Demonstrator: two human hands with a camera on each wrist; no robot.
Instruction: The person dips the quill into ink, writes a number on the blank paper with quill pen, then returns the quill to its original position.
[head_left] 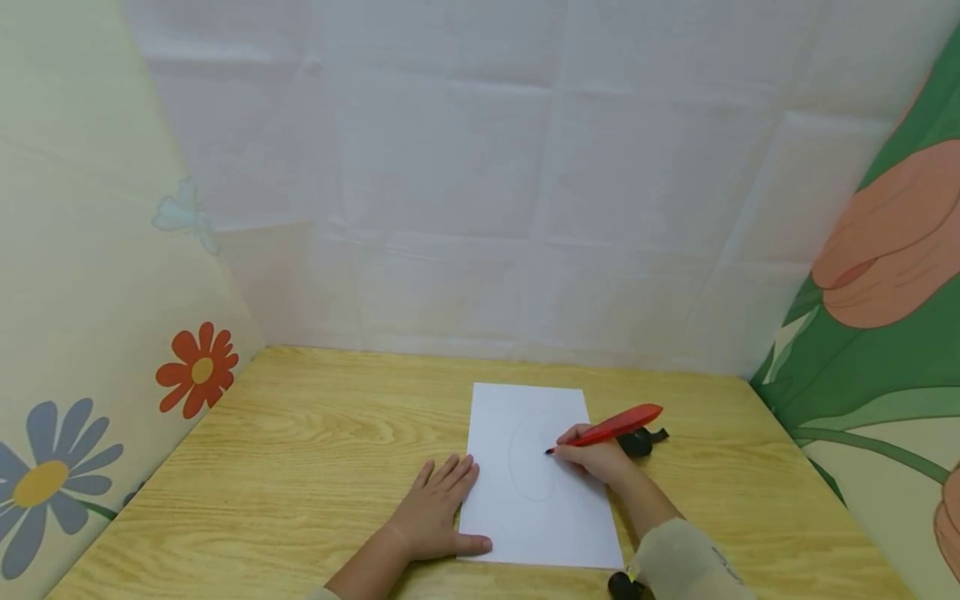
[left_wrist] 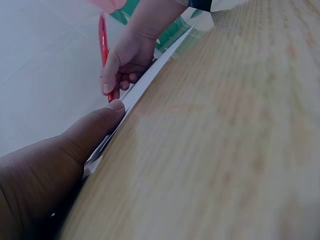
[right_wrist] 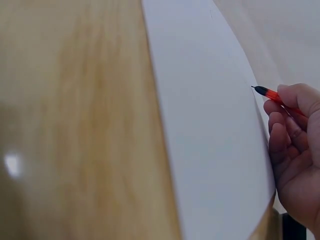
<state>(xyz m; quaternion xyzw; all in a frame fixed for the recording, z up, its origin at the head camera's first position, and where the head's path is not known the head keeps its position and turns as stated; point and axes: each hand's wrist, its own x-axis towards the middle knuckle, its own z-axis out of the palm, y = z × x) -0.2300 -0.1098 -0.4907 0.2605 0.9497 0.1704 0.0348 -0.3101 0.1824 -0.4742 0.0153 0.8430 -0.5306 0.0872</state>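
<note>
The fingers of our right hand (head_left: 600, 461) pinch a red pen (head_left: 622, 423), its dark tip at the paper (head_left: 525, 533) near a faint curved line (head_left: 511, 462). Our left hand (head_left: 431, 518), thumb spread from its other fingers, rests on the paper's left edge. The paper lies near the far edge of the table (head_left: 315, 433).

I've got two hands (head_left: 435, 517), one pen (head_left: 618, 423), one sheet (head_left: 543, 533) and one table (head_left: 337, 433). Left backdrop (head_left: 75, 250): one red flower (head_left: 201, 369), one blue flower (head_left: 52, 479), one butterfly (head_left: 180, 212). By my right arm (head_left: 648, 504), two black objects (head_left: 639, 442), unclear.
</note>
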